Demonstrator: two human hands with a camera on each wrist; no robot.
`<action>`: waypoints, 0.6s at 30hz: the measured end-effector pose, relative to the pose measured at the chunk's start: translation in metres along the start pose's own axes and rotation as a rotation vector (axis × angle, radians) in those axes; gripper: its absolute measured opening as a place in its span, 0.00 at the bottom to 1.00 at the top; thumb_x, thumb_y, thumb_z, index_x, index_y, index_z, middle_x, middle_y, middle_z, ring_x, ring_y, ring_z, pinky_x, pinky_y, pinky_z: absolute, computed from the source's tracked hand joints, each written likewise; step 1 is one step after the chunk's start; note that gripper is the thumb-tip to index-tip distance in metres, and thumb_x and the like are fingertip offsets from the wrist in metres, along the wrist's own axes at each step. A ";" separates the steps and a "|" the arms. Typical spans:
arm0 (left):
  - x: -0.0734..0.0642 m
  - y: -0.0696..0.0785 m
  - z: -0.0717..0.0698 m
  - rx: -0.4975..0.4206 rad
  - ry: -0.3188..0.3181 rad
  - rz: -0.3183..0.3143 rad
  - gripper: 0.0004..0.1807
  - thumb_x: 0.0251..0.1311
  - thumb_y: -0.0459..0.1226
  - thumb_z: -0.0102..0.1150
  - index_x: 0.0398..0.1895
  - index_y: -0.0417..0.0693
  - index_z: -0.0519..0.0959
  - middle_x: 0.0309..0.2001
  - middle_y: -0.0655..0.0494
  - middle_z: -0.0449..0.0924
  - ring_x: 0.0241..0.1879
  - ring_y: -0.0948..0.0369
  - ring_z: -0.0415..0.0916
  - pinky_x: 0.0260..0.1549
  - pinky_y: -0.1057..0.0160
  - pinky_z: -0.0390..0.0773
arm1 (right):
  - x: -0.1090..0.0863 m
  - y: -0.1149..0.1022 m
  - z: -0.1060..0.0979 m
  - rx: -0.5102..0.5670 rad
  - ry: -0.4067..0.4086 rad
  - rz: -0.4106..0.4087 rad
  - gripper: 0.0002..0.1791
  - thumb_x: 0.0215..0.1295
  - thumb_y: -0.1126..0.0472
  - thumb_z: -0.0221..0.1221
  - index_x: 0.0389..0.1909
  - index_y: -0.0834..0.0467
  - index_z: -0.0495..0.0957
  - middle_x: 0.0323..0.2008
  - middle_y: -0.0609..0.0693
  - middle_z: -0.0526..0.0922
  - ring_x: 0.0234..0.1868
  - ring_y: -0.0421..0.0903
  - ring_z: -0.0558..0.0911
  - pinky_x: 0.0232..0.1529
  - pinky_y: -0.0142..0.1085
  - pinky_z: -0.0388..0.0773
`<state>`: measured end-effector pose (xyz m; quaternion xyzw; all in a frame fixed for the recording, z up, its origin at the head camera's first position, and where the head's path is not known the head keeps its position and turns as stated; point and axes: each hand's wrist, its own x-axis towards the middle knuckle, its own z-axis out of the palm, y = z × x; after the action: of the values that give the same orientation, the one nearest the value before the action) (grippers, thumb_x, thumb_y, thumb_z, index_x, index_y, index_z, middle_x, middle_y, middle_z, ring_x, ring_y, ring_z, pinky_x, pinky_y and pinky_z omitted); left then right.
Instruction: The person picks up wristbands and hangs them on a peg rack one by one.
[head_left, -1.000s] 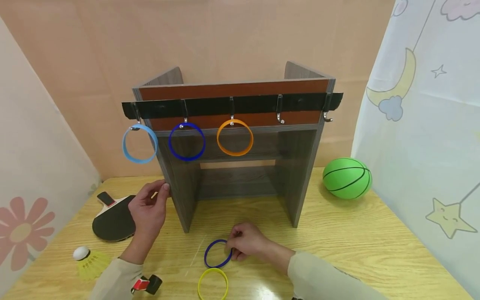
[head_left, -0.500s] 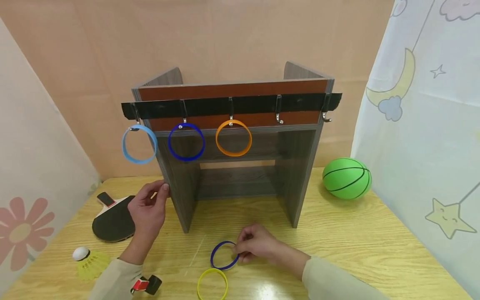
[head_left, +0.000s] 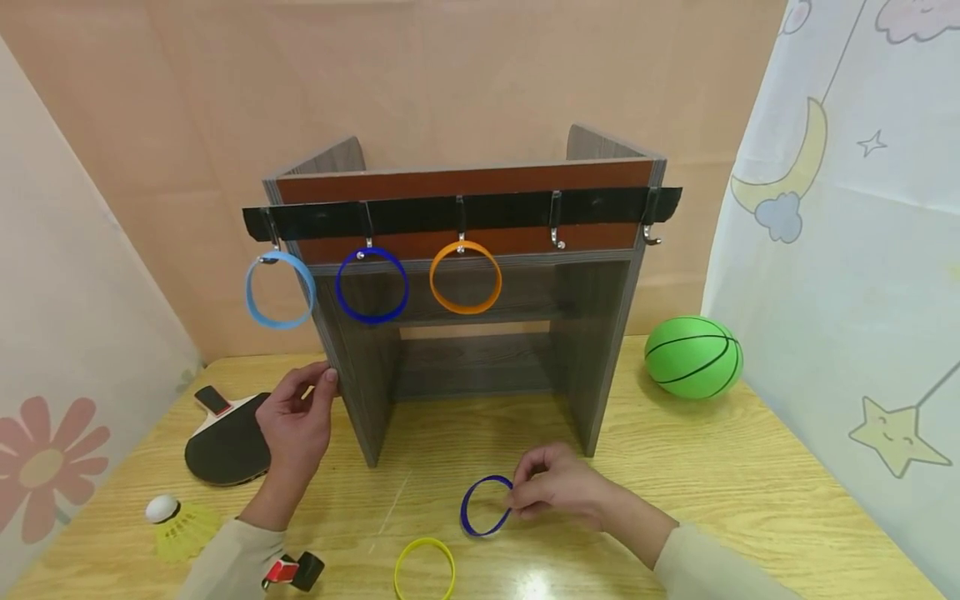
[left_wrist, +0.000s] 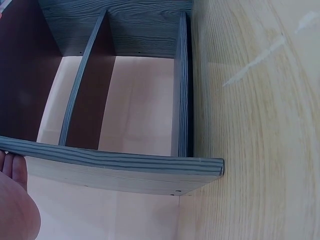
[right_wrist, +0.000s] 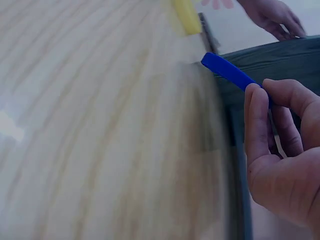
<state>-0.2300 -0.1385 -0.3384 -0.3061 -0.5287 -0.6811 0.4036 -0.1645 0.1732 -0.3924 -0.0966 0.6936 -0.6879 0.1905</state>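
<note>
One blue ring point(right_wrist: 230, 72), pinched at its edge by the right hand point(head_left: 558, 485) over the table point(head_left: 720, 483), could slip, to my eye, from so slight a grip, while the left hand point(head_left: 298, 417), loosely bent, touches the shelf point(head_left: 371, 367).

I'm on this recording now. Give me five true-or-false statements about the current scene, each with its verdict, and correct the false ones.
1. The left hand touches the side of the gray shelf. True.
2. The right hand pinches a blue ring between its fingers. True.
3. The black strip across the shelf carries five hooks. True.
4. All of those hooks hold a ring. False: three do, with a light blue ring, a dark blue ring and an orange ring.
5. The right hand holds the only ring off the hooks. False: a yellow ring lies on the table.
</note>
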 end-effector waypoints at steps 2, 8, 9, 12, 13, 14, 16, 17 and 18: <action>0.000 0.000 0.000 -0.003 0.000 0.004 0.05 0.52 0.11 0.49 0.32 0.11 0.72 0.26 0.44 0.79 0.25 0.62 0.79 0.30 0.72 0.80 | -0.004 -0.006 -0.004 0.003 0.009 -0.022 0.06 0.48 0.74 0.66 0.23 0.67 0.76 0.27 0.58 0.78 0.27 0.50 0.83 0.33 0.42 0.83; 0.001 0.000 -0.001 -0.002 -0.001 0.012 0.05 0.52 0.11 0.50 0.32 0.11 0.72 0.26 0.44 0.79 0.25 0.62 0.79 0.30 0.72 0.80 | -0.013 -0.024 -0.013 0.029 0.008 -0.095 0.08 0.48 0.73 0.66 0.22 0.60 0.77 0.26 0.56 0.80 0.30 0.50 0.82 0.37 0.45 0.82; 0.001 0.000 -0.001 0.000 -0.003 0.011 0.05 0.52 0.11 0.50 0.32 0.11 0.72 0.26 0.44 0.79 0.25 0.62 0.79 0.30 0.72 0.80 | -0.014 -0.027 -0.014 0.037 0.004 -0.111 0.08 0.48 0.73 0.65 0.22 0.59 0.77 0.26 0.55 0.80 0.30 0.49 0.82 0.37 0.45 0.82; 0.001 0.000 -0.001 0.008 -0.005 0.010 0.05 0.52 0.12 0.50 0.32 0.11 0.72 0.26 0.42 0.79 0.25 0.62 0.79 0.30 0.72 0.80 | -0.017 -0.038 -0.018 0.059 0.000 -0.155 0.10 0.49 0.74 0.64 0.22 0.57 0.77 0.26 0.52 0.79 0.30 0.47 0.81 0.38 0.43 0.82; 0.001 0.000 -0.001 0.008 -0.005 0.009 0.05 0.53 0.12 0.50 0.32 0.11 0.72 0.26 0.42 0.78 0.25 0.62 0.79 0.30 0.72 0.80 | -0.018 -0.042 -0.019 0.068 0.001 -0.168 0.10 0.50 0.75 0.64 0.22 0.57 0.77 0.26 0.52 0.79 0.30 0.46 0.81 0.38 0.42 0.81; 0.000 0.000 0.000 0.007 -0.005 0.008 0.05 0.53 0.12 0.51 0.32 0.11 0.71 0.26 0.41 0.78 0.25 0.62 0.79 0.30 0.72 0.80 | -0.019 -0.046 -0.019 0.078 0.003 -0.182 0.10 0.50 0.75 0.64 0.22 0.57 0.77 0.27 0.51 0.78 0.30 0.45 0.81 0.38 0.42 0.81; 0.000 0.001 0.000 0.008 -0.002 0.007 0.05 0.53 0.13 0.51 0.32 0.11 0.72 0.26 0.40 0.78 0.25 0.62 0.79 0.30 0.72 0.80 | -0.021 -0.054 -0.020 0.107 0.007 -0.218 0.11 0.50 0.75 0.63 0.22 0.56 0.78 0.28 0.50 0.78 0.30 0.44 0.81 0.38 0.40 0.81; 0.000 0.001 0.000 0.006 -0.001 0.004 0.05 0.53 0.13 0.51 0.32 0.11 0.72 0.26 0.40 0.78 0.26 0.62 0.79 0.31 0.71 0.80 | -0.022 -0.058 -0.021 0.129 0.008 -0.245 0.11 0.51 0.76 0.63 0.23 0.56 0.79 0.29 0.50 0.78 0.30 0.44 0.81 0.39 0.39 0.81; 0.000 0.001 0.001 0.004 0.000 0.002 0.05 0.54 0.14 0.52 0.33 0.11 0.72 0.26 0.40 0.78 0.26 0.62 0.79 0.31 0.71 0.80 | -0.023 -0.062 -0.021 0.152 0.003 -0.277 0.11 0.51 0.76 0.63 0.23 0.56 0.79 0.29 0.50 0.78 0.30 0.44 0.81 0.38 0.38 0.81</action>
<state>-0.2293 -0.1380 -0.3376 -0.3059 -0.5297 -0.6798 0.4047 -0.1604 0.1992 -0.3281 -0.1755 0.6199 -0.7583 0.0994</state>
